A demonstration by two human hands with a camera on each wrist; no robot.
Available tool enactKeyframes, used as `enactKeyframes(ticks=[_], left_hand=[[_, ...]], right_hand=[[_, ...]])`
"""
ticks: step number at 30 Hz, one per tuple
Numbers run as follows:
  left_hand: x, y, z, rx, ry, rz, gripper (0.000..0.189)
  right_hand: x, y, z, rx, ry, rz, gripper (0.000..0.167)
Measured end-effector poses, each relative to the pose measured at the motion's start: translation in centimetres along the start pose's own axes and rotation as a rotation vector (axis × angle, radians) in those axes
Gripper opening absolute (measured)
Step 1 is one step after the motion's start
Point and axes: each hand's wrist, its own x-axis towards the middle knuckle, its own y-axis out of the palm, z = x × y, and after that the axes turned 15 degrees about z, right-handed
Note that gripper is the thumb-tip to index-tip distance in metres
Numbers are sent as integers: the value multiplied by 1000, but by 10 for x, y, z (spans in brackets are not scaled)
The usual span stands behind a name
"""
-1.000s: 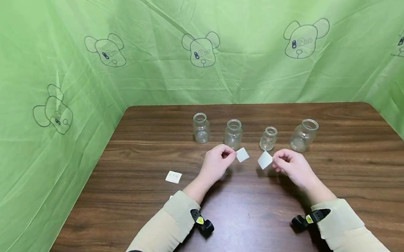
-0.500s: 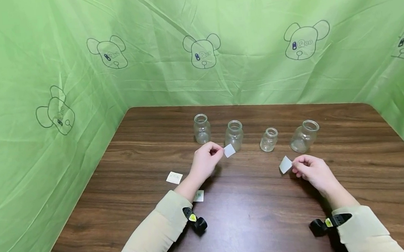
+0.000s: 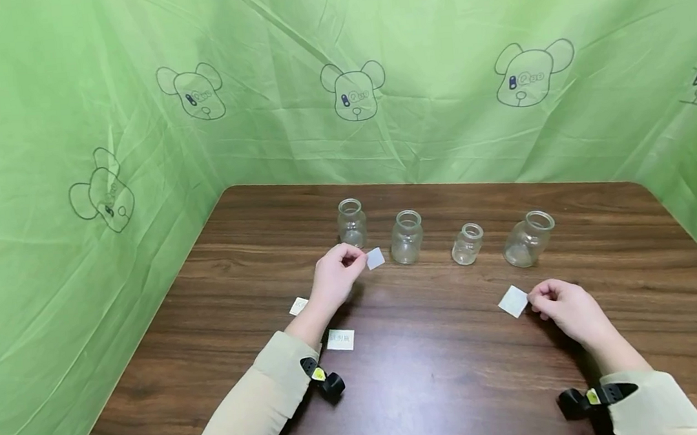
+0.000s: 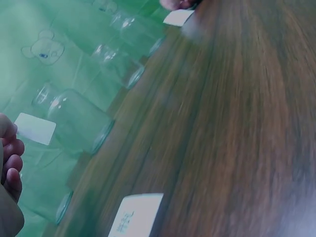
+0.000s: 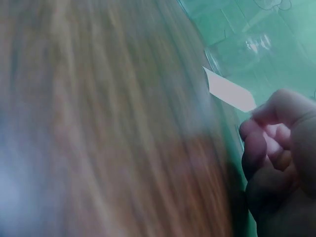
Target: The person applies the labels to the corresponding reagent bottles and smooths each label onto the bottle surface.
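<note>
My left hand [image 3: 333, 274] pinches the corner of a small white paper slip [image 3: 375, 259] between thumb and fingertips, in front of the two left glass jars. To the right, my right hand [image 3: 571, 308] pinches another white paper slip [image 3: 513, 301] low over the table, nearer me than the jars. The far-left glass jar [image 3: 352, 224] is partly covered by the left hand. A second jar [image 3: 407, 243] stands just right of the left slip. Then come a smaller jar [image 3: 466, 247] and a wide jar [image 3: 526, 242]; all are uncapped.
Two more white slips lie on the brown wooden table [image 3: 434, 348]: one slip with writing [image 3: 340, 340] beside the left forearm, another slip [image 3: 297, 306] partly hidden behind the left wrist. A green cloth [image 3: 429, 148] hangs around the table's back and sides.
My hands have moved apart, each carrying its slip: the left one leftward, the right one rightward and toward me. The slip beside the left forearm has come into fuller view. The jars stay put.
</note>
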Motion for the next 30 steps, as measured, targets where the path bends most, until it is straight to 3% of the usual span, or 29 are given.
enactKeyframes(ticks=[18,30], left_hand=[[-1,-14,5,-13,-7,-60,4],[-2,-15,1,-20,7,-66,6]], right_hand=[[-9,-8,-8,26,7,-44,12],[23,-1,37,76,-76,-4,22]])
